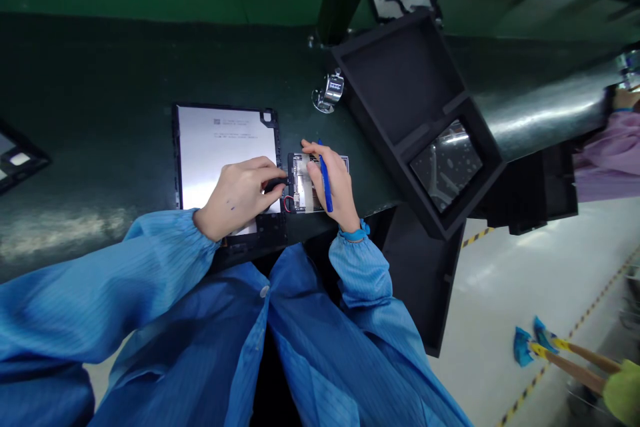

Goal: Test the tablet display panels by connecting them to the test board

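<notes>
My left hand (241,195) pinches a small black plug-like piece (274,183) between thumb and fingers, against the left edge of a small electronic device (301,181). That device lies flat with its circuit board showing, a pale strip of tape across it and a thin red wire (287,203) at its lower left corner. A blue pen (326,180) is tucked in the fingers of my right hand (342,190), which rests over the device's right part and hides much of it. Under my left hand lies a large panel (225,147) with a white sheet and black frame.
A silver tally counter (330,90) stands beyond the device. To the right, a black divided tray (400,77) holds a dark glassy panel (447,163). More framed panels lie at the far left (20,159) and back. Another person's purple sleeve (610,153) shows at right.
</notes>
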Demonstrator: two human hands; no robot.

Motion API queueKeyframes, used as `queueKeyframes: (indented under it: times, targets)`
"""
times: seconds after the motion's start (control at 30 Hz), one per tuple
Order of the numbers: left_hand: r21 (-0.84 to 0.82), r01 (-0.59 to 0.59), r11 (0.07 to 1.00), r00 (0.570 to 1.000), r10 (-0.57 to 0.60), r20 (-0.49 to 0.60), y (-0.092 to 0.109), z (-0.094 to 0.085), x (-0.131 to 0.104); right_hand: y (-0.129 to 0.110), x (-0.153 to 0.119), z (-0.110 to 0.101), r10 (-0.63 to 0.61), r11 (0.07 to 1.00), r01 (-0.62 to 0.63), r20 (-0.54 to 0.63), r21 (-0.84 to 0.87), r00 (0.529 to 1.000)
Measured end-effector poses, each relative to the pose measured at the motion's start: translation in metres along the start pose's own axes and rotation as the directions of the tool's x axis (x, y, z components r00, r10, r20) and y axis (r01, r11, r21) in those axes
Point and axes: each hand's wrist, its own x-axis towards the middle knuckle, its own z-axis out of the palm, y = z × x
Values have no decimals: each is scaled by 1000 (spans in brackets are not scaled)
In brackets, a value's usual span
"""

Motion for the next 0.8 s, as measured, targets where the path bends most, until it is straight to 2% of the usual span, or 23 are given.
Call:
queueKeyframes:
  times: [0.17,0.5,0.8]
  targets:
    - [-10,1,1000,1000,-1,10,0,-1,1,0,0,0,-9,1000,9,-6,5,1000]
    - [9,-99,995,994,100,-50,-4,1,2,3,0,1,-19,1000,20,-17,7,1000]
    - [34,-127,991,992,127,-10,-10,4,8,4,-1,1,-17,1000,17,0,4,1000]
